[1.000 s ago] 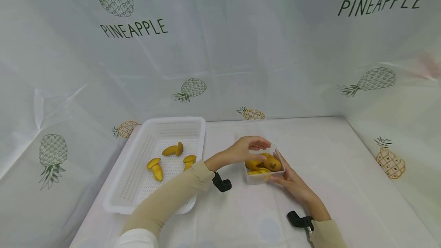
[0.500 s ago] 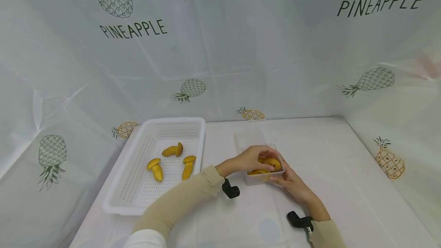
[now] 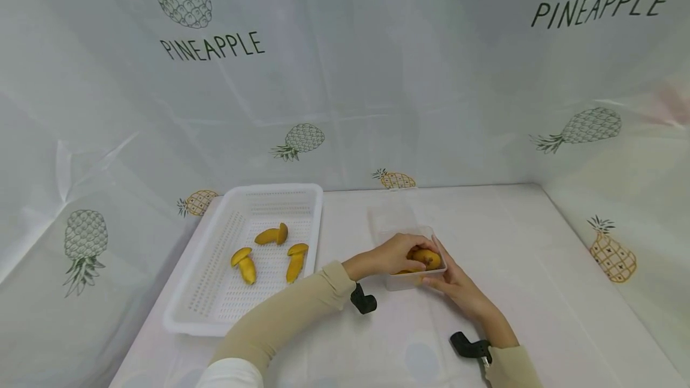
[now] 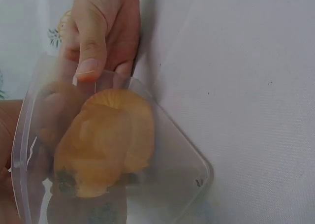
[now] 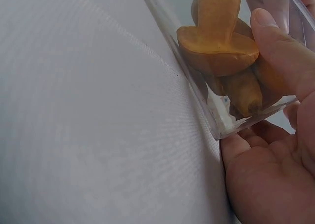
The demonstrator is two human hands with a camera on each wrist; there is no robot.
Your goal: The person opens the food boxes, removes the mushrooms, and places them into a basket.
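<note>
A clear plastic box [image 3: 401, 282] stands right of centre, holding several yellow-brown mushrooms [image 3: 429, 258]. My left hand [image 3: 395, 254] reaches into it from the left, fingers curled over a mushroom and thumb at its front; the fingertips are partly hidden. At the box's right side, my right hand [image 3: 462, 290] grips the wall, thumb at the front and fingers further back. Through the wall in the left wrist view, a mushroom [image 4: 98, 145] shows, with the right thumb near the upper edge. The right wrist view shows a mushroom cap and stem [image 5: 219, 49] inside the box.
A white perforated basket [image 3: 185, 292] sits on the left, with three mushrooms [image 3: 295, 263] lying apart in it. A thin clear panel [image 3: 393, 215] lies just behind the box. Pineapple-printed sheeting [image 3: 366, 76] rises at the back and sides of the white-covered table [image 3: 539, 256].
My left hand has moved right and down, from hovering over the box to fingers inside it among the mushrooms. My right hand stays at the box's side.
</note>
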